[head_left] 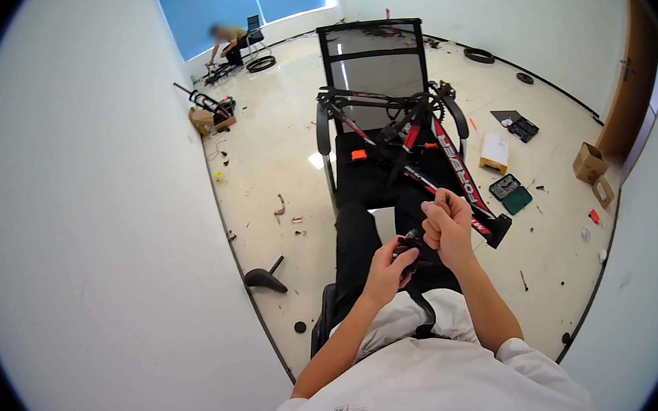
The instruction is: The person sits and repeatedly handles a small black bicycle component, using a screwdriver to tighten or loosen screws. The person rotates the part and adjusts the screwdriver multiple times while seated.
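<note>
Above my lap, my left hand (pixel 385 273) is closed around a small dark mechanical part (pixel 410 240) with a shiny bit at its top; its exact kind cannot be made out. Just right of it and a little higher, my right hand (pixel 450 232) is closed in a pinch, and whatever is between its fingers is too small to name. A black, red and white bicycle frame (pixel 453 155) lies across the black office chair (pixel 372 35) facing me. Its front end slopes down close to my right hand.
An orange item (pixel 359 155) rests on the chair seat. A bicycle saddle (pixel 266 280) lies on the floor at left. To the right are a green tool case (pixel 515 200), a white box (pixel 494 151) and a cardboard box (pixel 589 162). Another person (pixel 230 39) works far left near a tire (pixel 261 65).
</note>
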Motion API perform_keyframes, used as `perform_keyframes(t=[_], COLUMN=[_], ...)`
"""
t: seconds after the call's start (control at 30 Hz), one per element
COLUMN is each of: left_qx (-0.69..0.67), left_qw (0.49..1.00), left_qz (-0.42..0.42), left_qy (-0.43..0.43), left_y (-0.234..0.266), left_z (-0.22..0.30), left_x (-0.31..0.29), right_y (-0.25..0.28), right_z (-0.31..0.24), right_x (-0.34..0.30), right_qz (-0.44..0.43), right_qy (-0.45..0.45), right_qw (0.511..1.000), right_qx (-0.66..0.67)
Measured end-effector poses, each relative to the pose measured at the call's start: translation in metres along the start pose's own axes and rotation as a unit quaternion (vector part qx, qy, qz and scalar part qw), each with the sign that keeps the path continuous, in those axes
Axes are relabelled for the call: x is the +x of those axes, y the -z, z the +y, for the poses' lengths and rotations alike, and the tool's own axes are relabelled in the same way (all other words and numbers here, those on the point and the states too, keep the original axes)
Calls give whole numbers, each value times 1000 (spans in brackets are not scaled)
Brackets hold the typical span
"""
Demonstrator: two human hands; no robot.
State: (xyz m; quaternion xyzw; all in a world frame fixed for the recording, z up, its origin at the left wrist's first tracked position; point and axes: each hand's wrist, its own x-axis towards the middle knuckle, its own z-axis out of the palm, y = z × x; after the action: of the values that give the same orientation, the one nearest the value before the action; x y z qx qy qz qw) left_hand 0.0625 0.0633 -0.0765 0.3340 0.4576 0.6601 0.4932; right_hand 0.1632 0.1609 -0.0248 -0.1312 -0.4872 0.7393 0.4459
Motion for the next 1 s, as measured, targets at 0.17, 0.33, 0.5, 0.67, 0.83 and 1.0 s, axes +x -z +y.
perform_keyframes(t=[0.17, 0.33, 0.5, 0.67, 0.83, 1.0], left_qx=[-4, 21, -7, -46, -126, -197], left_qw=[1000, 999, 997, 997, 989, 971], left_qz=[-25, -39, -66, -56, -22, -102], left_qy=[13, -17, -25, 10, 70, 84], left_y=[6, 11, 13, 11, 3, 3], left_z=[11, 21, 23, 27, 21, 12], left_x=[-6, -4, -6, -7, -4, -6], right_y=[-5, -6, -6, -7, -3, 1], right_z=[-8, -16, -17, -20, -21, -23], right_x=[7, 16, 17, 20, 15, 14], right_qz=[-21, -46, -36, -31, -38, -32], right_qy=[-36, -42, -54, -85, -103, -112], right_qw=[998, 994, 993, 988, 985, 984], right_qx=[50, 89, 97, 122, 135, 135])
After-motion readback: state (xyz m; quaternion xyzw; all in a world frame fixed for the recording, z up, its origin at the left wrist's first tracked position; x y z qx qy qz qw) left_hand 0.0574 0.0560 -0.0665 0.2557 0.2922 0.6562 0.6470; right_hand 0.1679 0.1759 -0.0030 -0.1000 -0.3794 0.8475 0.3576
